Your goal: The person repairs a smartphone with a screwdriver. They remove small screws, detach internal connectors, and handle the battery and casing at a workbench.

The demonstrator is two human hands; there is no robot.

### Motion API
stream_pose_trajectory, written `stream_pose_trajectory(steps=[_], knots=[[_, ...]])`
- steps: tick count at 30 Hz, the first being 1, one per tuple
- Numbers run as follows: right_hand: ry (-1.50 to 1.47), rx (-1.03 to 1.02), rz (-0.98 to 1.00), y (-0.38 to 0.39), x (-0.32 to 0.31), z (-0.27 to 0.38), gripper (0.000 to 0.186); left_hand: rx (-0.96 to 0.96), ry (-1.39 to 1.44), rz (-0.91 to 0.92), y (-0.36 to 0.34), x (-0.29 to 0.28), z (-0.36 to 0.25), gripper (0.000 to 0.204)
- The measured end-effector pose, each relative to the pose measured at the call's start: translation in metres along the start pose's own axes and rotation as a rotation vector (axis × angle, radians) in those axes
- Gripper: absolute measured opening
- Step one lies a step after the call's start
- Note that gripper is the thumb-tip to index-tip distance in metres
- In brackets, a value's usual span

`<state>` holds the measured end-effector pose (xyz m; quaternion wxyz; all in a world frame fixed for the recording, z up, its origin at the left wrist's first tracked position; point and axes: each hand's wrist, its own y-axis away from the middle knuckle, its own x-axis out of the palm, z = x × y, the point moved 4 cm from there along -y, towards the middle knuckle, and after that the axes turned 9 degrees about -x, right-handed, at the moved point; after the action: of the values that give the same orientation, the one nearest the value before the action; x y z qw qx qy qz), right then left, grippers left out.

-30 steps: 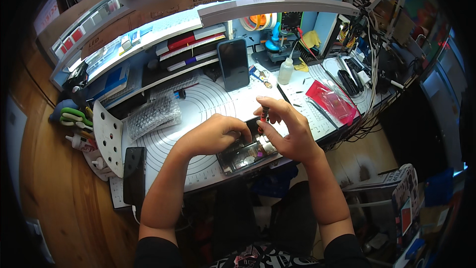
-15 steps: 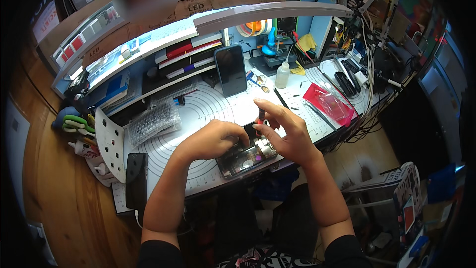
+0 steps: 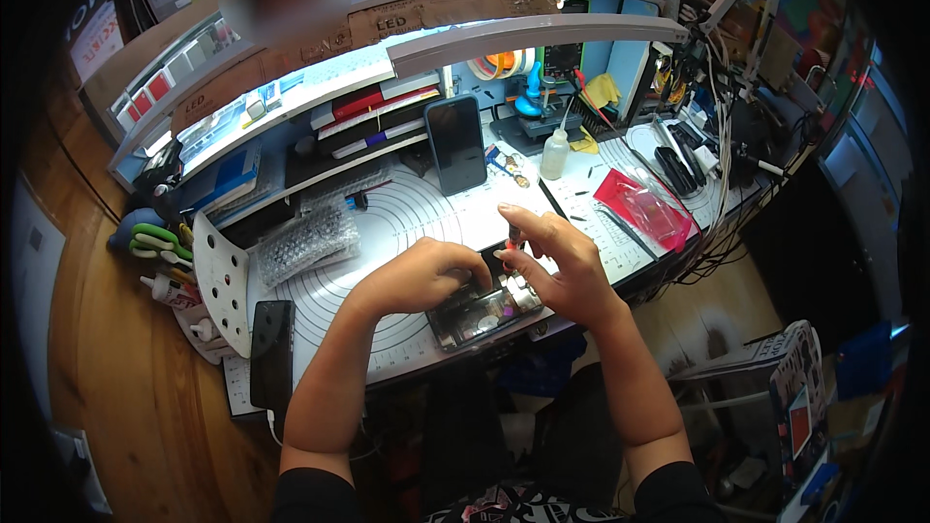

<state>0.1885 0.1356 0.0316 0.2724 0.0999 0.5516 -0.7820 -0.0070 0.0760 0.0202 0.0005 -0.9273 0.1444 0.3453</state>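
Note:
An opened phone (image 3: 480,319) lies at the front edge of the mat, its inner parts bare. My left hand (image 3: 426,276) is closed, its curled fingertips resting on the phone's far left part and steadying it; some fingers are hidden beneath the hand. Above the phone's right part, my right hand (image 3: 562,266) pinches a small screwdriver (image 3: 513,236) with a dark top and a red-orange section, held upright between thumb and fingers. The screwdriver's tip points down at the phone, but I cannot make out what it touches.
A dark phone (image 3: 455,143) leans upright behind my hands. Bubble wrap (image 3: 308,242) and another phone (image 3: 271,353) with a cable lie left. Rightward are a squeeze bottle (image 3: 554,154), tweezers (image 3: 630,232) and a pink bag (image 3: 647,211). A lamp bar (image 3: 538,39) spans the back.
The whole view has shifted slightly, with the scene a little lower and to the right. Both hands keep nearly the same pose over the opened phone, the screwdriver still in my right hand.

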Motion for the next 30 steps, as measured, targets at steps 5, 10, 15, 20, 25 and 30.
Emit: stream_pose_trajectory(steps=[5,10,15,20,25,30], knots=[[-0.004,0.039,-0.012,0.000,0.000,0.000,0.061,0.001,0.016,-0.008,-0.003,0.000,0.004,0.029],[0.044,-0.039,-0.022,-0.002,-0.002,0.005,0.060,-0.002,-0.007,0.005,-0.001,0.001,0.007,0.030],[0.012,0.034,-0.010,0.005,0.002,0.000,0.064,-0.041,0.011,0.036,0.002,0.001,0.005,0.028],[-0.049,0.085,-0.088,0.009,0.000,-0.001,0.063,-0.012,-0.008,0.035,-0.003,0.001,0.005,0.028],[0.073,0.080,-0.214,0.010,-0.022,0.012,0.048,-0.004,0.006,0.052,-0.002,0.002,0.008,0.030],[0.127,0.069,-0.214,0.025,-0.035,0.012,0.025,0.020,0.009,0.040,0.003,0.002,0.012,0.034]])
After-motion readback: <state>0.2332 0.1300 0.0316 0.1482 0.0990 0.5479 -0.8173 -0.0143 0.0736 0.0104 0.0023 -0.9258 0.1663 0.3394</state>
